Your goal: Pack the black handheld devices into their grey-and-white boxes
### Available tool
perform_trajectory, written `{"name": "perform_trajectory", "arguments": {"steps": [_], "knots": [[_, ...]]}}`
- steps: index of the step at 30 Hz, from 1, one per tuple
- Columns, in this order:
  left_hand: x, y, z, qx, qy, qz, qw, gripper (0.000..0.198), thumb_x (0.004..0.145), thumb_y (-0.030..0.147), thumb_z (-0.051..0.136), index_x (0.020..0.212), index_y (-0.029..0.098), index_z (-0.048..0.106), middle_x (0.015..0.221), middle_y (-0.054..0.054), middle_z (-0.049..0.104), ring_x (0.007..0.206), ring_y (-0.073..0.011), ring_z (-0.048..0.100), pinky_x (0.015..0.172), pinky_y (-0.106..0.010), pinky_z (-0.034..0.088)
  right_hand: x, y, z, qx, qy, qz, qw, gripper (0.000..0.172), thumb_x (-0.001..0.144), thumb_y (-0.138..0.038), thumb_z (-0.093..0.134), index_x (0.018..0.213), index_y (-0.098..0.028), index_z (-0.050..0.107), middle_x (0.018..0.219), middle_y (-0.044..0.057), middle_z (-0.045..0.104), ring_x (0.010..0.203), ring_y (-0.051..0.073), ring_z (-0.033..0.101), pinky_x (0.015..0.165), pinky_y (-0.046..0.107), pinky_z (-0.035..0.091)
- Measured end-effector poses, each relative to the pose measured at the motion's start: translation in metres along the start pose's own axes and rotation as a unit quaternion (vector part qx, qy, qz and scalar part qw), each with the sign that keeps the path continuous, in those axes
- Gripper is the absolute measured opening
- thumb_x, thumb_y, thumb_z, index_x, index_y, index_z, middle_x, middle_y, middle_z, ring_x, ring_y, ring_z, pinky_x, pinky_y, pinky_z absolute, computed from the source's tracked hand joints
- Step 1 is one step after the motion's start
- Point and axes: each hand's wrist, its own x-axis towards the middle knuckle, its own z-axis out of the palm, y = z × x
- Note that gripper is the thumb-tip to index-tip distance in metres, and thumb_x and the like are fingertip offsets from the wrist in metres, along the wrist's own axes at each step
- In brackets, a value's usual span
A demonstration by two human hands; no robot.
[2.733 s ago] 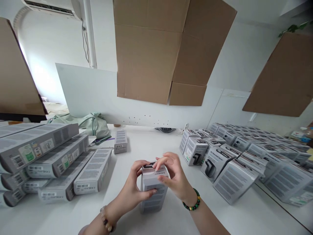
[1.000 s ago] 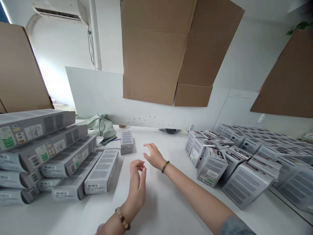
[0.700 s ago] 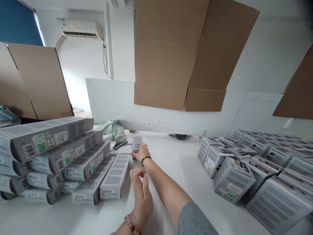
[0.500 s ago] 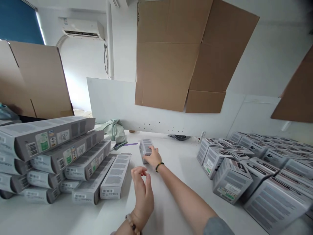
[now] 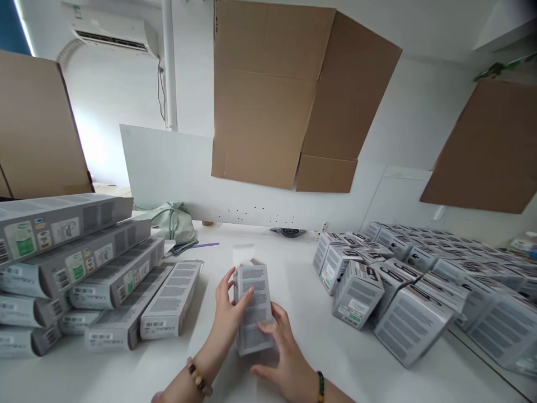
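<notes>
A grey-and-white printed carton [image 5: 253,308] stands tilted on its end in front of me, its long text panel facing up toward me. My left hand [image 5: 226,316] grips its left side, with the fingers spread over the face. My right hand [image 5: 283,355] cups its lower right corner, and the carton's base is close to that palm. A beaded bracelet shows on my left wrist and a dark green one on my right. Whether the carton's base rests on the white table [image 5: 293,268] is hidden by my hands.
Long grey cartons lie stacked in a stepped pile [image 5: 84,263] to my left. Several rows of cube-like cartons [image 5: 403,285] crowd the right side. A pale green cloth bag [image 5: 172,223] and a purple strip [image 5: 205,244] lie at the far edge. Cardboard flaps [image 5: 268,101] hang overhead.
The lone carton at the far side of the table has come toward me and now stands between both hands. Earlier my right hand was pushing or pulling it alone. The view has shifted slightly left.
</notes>
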Motion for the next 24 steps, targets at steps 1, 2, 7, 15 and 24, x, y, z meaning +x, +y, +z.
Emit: {"name": "perform_trajectory", "arguments": {"steps": [1, 2, 7, 15, 24], "knots": [[0.0, 0.001, -0.001, 0.002, -0.013, 0.007, 1.0, 0.071, 0.077, 0.052, 0.066, 0.136, 0.024, 0.039, 0.149, -0.015, 0.034, 0.14, -0.0344, 0.033, 0.102, -0.047, 0.044, 0.002, -0.002, -0.003, 0.011, 0.009, -0.008, 1.0, 0.037, 0.078, -0.041, 0.073, 0.107, -0.023, 0.057, 0.139, 0.013, 0.04, 0.134, 0.032, 0.046, 0.104, 0.046, 0.048], [0.0, 0.002, -0.001, -0.001, -0.029, 0.01, 1.0, 0.069, 0.078, 0.052, 0.066, 0.135, 0.024, 0.04, 0.148, -0.015, 0.036, 0.139, -0.0342, 0.034, 0.101, -0.047, 0.045, 0.005, -0.004, -0.007, 0.02, 0.032, -0.009, 0.999, 0.024, 0.085, -0.043, 0.065, 0.097, -0.023, 0.057, 0.132, 0.012, 0.045, 0.132, 0.031, 0.047, 0.105, 0.046, 0.047], [-0.01, 0.005, 0.0, -0.004, -0.146, 0.057, 0.988, 0.072, 0.078, 0.041, 0.068, 0.14, 0.029, 0.034, 0.151, -0.013, 0.037, 0.132, -0.0309, 0.046, 0.104, -0.046, 0.044, 0.022, -0.013, -0.034, 0.073, 0.19, -0.018, 0.979, 0.025, 0.094, -0.046, 0.052, 0.111, -0.028, 0.049, 0.131, 0.011, 0.043, 0.136, 0.029, 0.042, 0.109, 0.053, 0.042], [-0.049, 0.0, 0.002, 0.125, -0.288, 0.164, 0.935, 0.098, 0.062, 0.008, 0.072, 0.146, 0.041, 0.033, 0.151, -0.009, 0.024, 0.143, -0.0348, 0.027, 0.114, -0.056, 0.033, 0.02, -0.044, -0.076, 0.132, 0.066, -0.021, 0.989, 0.046, 0.092, -0.041, 0.054, 0.137, -0.036, 0.047, 0.15, 0.007, 0.036, 0.133, 0.03, 0.047, 0.104, 0.044, 0.048], [-0.04, 0.002, -0.006, 0.15, -0.283, 0.238, 0.917, 0.087, 0.061, 0.015, 0.083, 0.131, 0.039, 0.039, 0.15, -0.011, 0.024, 0.139, -0.0382, 0.034, 0.104, -0.057, 0.044, 0.018, -0.053, -0.084, 0.16, 0.082, -0.047, 0.983, 0.019, 0.091, -0.038, 0.053, 0.108, -0.03, 0.056, 0.143, 0.007, 0.044, 0.125, 0.026, 0.054, 0.098, 0.038, 0.05]]}}
